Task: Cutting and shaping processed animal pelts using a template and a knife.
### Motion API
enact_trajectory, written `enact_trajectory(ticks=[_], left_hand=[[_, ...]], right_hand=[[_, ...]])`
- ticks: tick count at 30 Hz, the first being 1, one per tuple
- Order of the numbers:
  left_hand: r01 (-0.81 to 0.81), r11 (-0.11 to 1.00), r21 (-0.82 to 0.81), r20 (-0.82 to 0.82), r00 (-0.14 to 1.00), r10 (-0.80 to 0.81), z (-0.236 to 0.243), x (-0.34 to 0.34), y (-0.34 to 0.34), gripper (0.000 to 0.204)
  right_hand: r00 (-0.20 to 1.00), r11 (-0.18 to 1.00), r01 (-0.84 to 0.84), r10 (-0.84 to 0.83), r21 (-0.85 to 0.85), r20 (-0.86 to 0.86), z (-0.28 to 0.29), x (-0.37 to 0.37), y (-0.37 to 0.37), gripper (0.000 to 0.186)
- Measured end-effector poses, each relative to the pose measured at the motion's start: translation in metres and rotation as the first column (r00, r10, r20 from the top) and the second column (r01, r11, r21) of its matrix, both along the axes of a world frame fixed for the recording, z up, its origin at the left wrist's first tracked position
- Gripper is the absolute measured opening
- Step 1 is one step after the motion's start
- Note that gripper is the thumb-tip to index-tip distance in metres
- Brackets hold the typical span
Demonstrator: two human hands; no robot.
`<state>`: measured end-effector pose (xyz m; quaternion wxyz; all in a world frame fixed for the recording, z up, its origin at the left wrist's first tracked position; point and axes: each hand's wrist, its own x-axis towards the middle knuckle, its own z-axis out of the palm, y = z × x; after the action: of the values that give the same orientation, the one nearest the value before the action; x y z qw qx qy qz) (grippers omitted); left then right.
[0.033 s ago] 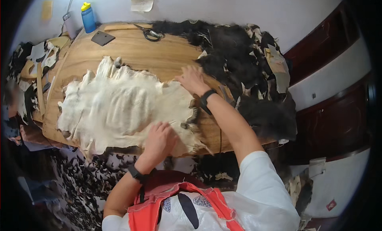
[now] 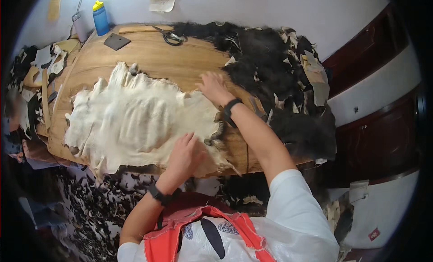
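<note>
Wooden and pale, the tabletop (image 2: 180, 59) carried a cream hide (image 2: 135, 120) laid flat, skin side up, across its middle. Left hand (image 2: 186, 153) lay spread, palm down, on the hide's near edge; right hand (image 2: 214, 87) pressed open-fingered on the far edge, where the hide met bare wood. Neither hand pinched anything (both seemed simply to bear down). Judging by this, the step in hand was smoothing or stretching the hide flat, and a further move would call for even pressure outward toward the wrinkled left part. Beyond the right hand lay a heap of black fur (image 2: 270, 68) with pale scraps mixed in. Farther back sat scissors (image 2: 171, 36), a dark square card (image 2: 116, 41) and a blue bottle (image 2: 100, 18) with a yellow cap by the wall.
</note>
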<state>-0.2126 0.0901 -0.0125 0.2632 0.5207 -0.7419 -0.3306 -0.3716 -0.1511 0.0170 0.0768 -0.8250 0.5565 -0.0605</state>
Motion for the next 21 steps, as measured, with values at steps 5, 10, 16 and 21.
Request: enact_trajectory(ticks=[5,10,16,21], left_hand=[[0.072,0.988,-0.138,0.370,0.929,-0.016,0.015,-0.036,0.015,0.109],[0.187,0.954,-0.233,0.507,0.861,-0.045,0.012,-0.031,0.028,0.091],[0.241,0.952,-0.191,0.600,0.796,-0.081,-0.009,-0.036,0.024,0.061],[0.270,0.943,-0.196,0.600,0.793,-0.102,-0.009,-0.038,0.029,0.062]], right_hand=[[0.948,0.988,-0.121,0.144,-0.100,0.283,-0.042,0.016,-0.021,0.031],[0.943,0.957,-0.202,0.248,-0.210,0.221,-0.055,0.013,-0.033,0.037],[0.950,0.948,-0.258,0.284,-0.186,0.131,-0.049,0.026,-0.066,0.040],[0.951,0.962,-0.237,0.257,-0.133,0.171,-0.040,0.038,-0.090,0.034]])
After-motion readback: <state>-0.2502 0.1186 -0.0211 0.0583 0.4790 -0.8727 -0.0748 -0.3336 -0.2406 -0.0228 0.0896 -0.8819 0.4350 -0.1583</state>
